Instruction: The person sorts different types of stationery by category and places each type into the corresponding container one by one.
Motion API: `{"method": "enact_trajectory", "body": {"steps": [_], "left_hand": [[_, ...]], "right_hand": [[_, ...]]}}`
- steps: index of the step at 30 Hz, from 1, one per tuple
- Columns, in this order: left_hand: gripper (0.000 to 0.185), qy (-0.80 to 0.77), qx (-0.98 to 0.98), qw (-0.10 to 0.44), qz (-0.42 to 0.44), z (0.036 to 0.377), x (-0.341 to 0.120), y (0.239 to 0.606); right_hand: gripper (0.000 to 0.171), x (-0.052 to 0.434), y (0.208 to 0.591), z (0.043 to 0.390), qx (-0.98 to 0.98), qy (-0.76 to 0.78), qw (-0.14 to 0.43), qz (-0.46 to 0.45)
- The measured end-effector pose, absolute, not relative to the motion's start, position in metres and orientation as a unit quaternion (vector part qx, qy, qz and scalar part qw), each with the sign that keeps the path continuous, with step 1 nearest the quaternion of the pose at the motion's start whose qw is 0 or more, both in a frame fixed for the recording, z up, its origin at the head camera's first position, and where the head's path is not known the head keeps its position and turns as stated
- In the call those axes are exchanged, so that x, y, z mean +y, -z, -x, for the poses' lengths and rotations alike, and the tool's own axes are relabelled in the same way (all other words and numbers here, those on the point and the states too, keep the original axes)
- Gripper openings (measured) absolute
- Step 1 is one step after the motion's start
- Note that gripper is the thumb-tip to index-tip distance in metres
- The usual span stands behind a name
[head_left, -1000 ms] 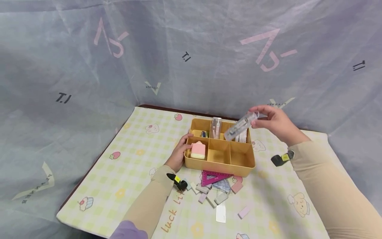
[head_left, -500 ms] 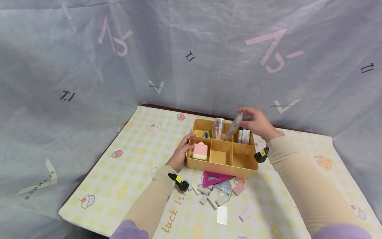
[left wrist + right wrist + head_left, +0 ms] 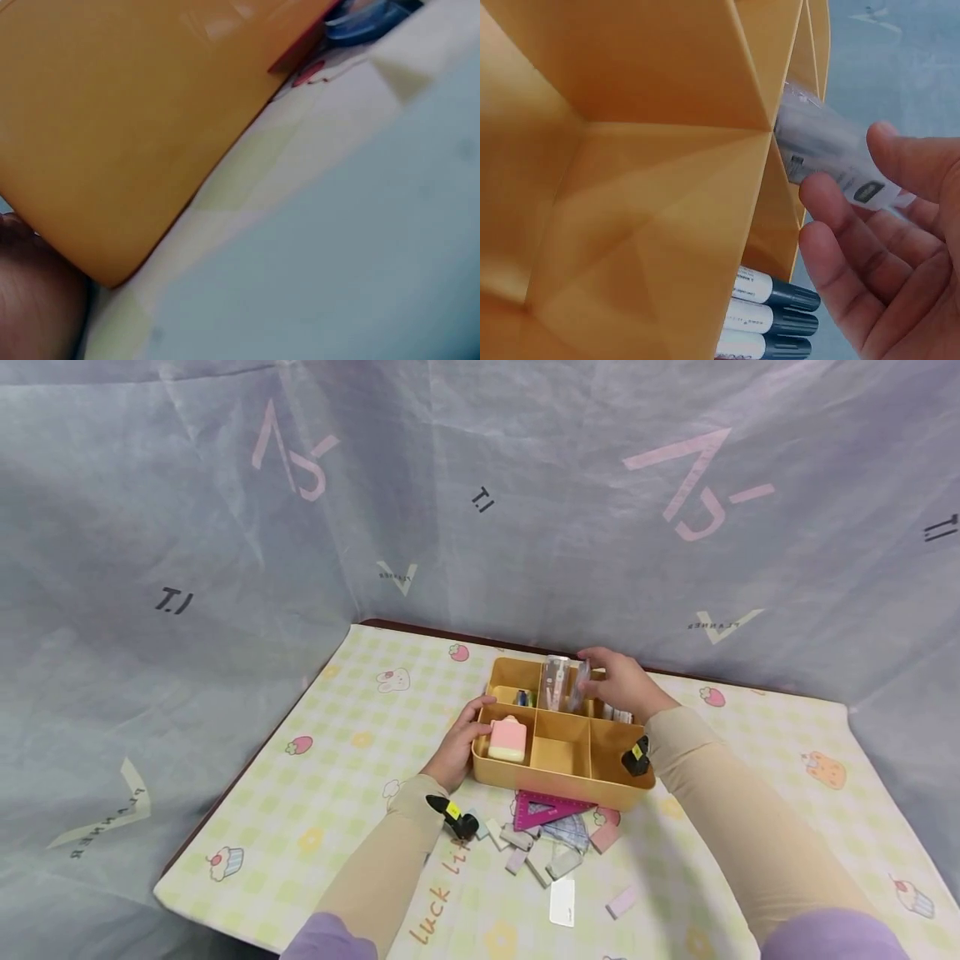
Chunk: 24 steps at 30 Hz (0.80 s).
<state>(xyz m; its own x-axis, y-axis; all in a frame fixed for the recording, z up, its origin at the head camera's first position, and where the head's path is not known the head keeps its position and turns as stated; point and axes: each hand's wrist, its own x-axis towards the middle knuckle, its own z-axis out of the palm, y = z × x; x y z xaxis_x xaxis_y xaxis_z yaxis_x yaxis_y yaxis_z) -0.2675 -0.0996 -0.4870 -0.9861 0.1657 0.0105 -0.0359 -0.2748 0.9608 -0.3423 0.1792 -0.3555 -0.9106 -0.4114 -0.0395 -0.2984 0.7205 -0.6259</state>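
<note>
The clear tube is pinched by the right hand over a rear compartment of the yellow organiser. It is best lowered upright beside the tube already standing there, while the box is steadied by the left hand, whose fingers are pressed against its side wall on the surface.

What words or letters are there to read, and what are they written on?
"Luck", with more letters beside it hidden by the sleeve: orange writing on the checked tablecloth.
"T.I": black print on the grey backdrop sheet.
"PLANNER": small print under the pale V signs on that sheet, hard to make out.
Label on the clear tube in the right hand: too blurred to read.
Print on the markers: too small to read.
</note>
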Motion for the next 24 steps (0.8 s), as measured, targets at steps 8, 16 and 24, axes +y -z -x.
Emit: {"method": "enact_trajectory", "body": {"steps": [8,16,24], "left_hand": [[0.058,-0.800,0.593,0.066,-0.059,0.268,-0.100,0.489],[0.056,-0.795,0.600,0.065,-0.055,0.267,-0.101,0.488],[0.056,-0.790,0.607,0.070,-0.049,0.267,-0.101,0.487]], "right_hand": [[0.054,0.177,0.356,0.351,0.920,0.331,0.098,0.183],[0.051,0.168,0.358,0.358,0.934,0.286,0.076,0.200],[0.054,0.168,0.358,0.363,0.937,0.276,0.093,0.193]]}}
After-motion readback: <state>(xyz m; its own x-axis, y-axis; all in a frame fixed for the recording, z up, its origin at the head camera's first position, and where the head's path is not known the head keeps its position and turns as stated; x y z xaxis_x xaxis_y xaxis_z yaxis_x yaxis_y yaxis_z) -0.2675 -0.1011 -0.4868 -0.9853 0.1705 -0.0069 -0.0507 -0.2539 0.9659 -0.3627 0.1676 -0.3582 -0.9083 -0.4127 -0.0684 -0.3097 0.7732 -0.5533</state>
